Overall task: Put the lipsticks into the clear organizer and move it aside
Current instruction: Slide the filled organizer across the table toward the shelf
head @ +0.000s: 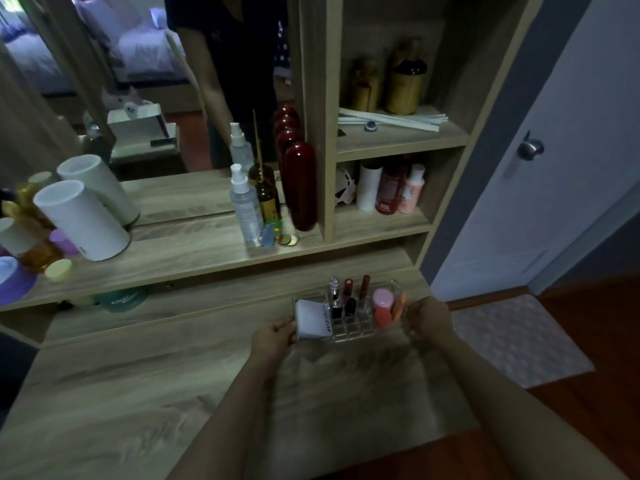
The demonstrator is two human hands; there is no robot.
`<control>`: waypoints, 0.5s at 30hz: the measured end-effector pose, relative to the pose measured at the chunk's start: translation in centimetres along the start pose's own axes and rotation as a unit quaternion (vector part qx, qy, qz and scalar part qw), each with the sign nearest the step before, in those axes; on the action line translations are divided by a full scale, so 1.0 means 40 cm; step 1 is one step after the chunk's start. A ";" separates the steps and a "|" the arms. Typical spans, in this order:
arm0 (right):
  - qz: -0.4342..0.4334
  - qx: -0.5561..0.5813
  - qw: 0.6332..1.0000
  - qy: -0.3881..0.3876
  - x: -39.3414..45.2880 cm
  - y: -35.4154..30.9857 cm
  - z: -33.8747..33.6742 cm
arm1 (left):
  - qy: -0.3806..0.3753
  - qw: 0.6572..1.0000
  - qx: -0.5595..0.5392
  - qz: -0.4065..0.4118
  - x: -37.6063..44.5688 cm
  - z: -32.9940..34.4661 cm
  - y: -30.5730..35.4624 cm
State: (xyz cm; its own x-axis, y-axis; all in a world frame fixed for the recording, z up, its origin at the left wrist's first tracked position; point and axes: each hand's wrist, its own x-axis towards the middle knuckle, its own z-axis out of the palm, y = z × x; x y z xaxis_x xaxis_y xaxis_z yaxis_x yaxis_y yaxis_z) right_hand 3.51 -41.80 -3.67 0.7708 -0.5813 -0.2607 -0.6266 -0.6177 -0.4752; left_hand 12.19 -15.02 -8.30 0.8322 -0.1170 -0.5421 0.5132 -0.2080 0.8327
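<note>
The clear organizer point(349, 332) is at the right part of the wooden desk, near its back edge. Several lipsticks point(347, 295) stand upright in its middle slots. A white compact point(310, 318) lies in its left section, and pink and orange round items point(383, 299) fill its right section. My left hand point(272, 337) grips the organizer's left end. My right hand point(431, 317) grips its right end. Whether the organizer rests on the desk or is lifted, I cannot tell.
The desk point(138, 393) stretches wide to the left. A raised shelf behind holds white cylinders point(81, 223), a spray bottle point(246, 206) and a dark red bottle point(300, 185). Cubby shelves with bottles point(389, 188) rise just behind the organizer. A door point(554, 168) and rug point(519, 337) lie right.
</note>
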 end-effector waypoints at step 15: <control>0.032 0.004 0.999 -0.005 0.074 0.094 -0.068 | 0.020 0.999 0.022 0.011 0.016 0.137 0.021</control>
State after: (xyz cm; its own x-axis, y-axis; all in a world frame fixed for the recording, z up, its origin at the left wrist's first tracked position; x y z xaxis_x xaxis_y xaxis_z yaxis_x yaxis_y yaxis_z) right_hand 3.13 -47.27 -3.94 0.7308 -0.6138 -0.2986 -0.6732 -0.5758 -0.4639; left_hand 12.02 -20.61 -8.55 0.8511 -0.0835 -0.5183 0.4857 -0.2493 0.8378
